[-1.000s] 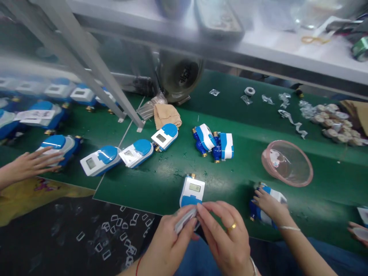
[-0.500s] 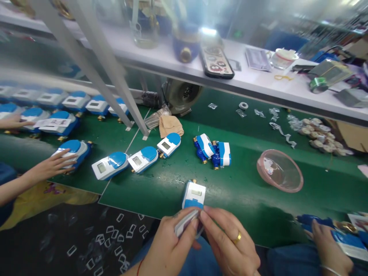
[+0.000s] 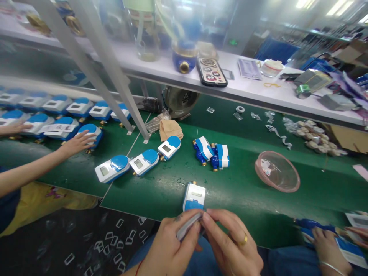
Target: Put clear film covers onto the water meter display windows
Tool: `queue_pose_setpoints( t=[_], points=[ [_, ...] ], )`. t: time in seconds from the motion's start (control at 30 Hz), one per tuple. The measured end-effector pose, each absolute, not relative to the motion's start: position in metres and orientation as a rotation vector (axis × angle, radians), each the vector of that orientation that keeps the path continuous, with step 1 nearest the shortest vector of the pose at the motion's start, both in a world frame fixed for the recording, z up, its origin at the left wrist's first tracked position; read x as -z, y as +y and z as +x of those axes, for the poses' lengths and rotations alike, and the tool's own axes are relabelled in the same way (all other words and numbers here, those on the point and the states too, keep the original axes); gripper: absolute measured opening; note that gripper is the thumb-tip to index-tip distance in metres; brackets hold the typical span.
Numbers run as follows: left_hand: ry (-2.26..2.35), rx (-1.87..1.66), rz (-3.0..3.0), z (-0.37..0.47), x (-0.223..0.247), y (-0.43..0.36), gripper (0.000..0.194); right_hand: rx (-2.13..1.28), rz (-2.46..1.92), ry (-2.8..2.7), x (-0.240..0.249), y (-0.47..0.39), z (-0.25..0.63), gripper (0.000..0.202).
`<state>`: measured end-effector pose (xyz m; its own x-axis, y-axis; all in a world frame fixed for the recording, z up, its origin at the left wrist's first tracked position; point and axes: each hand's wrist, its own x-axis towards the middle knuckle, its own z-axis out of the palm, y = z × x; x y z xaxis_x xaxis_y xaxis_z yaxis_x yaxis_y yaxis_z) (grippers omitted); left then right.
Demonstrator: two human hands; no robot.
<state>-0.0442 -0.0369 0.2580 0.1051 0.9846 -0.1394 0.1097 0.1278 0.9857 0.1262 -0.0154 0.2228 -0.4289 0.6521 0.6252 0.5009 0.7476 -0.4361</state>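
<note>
One thin, flat, pale-grey plastic-looking piece (image 3: 187, 227), probably light and stiff, best held by its edges, is pinched in the left hand (image 3: 171, 242); the right hand (image 3: 232, 242) touches its end, grip unclear, near a boxy blue-and-white meter (image 3: 194, 196).

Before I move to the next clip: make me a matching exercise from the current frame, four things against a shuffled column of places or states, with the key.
1. pink bowl
2. phone
3. tan cloth
4. wearer's right hand

A. on the white shelf
B. wearing a gold ring
C. on the green table, to the right of all the upright metal posts
D. bunched up near the foot of one post

Pairs: 1-C, 2-A, 3-D, 4-B
</note>
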Motion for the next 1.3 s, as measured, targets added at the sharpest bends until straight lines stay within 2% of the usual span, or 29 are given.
queue_pose_setpoints(
  t=[0.47, 0.9, 1.07, 1.17, 1.3],
  points=[
    [1.206, -0.890, 1.237, -0.042, -0.260, -0.042, 0.037, -0.139, -0.801, -2.215, -0.228, -0.022, 0.139, 0.054],
    [1.293, -0.838, 1.293, -0.042, -0.257, -0.036, 0.031, -0.035, -0.713, -2.317, -0.238, -0.002, 0.133, 0.026],
    [1.193, -0.978, 0.885, -0.040, -0.244, -0.032, 0.019, 0.051, -0.752, -2.228, -0.228, 0.002, 0.126, 0.024],
    [1.099, -1.178, 0.512, -0.037, -0.231, -0.036, 0.010, -0.053, -0.800, -2.183, -0.226, -0.004, 0.116, 0.023],
    [0.994, -1.262, 0.373, -0.034, -0.221, -0.042, 0.022, -0.365, -0.962, -2.050, -0.227, -0.016, 0.098, 0.019]
  ],
)
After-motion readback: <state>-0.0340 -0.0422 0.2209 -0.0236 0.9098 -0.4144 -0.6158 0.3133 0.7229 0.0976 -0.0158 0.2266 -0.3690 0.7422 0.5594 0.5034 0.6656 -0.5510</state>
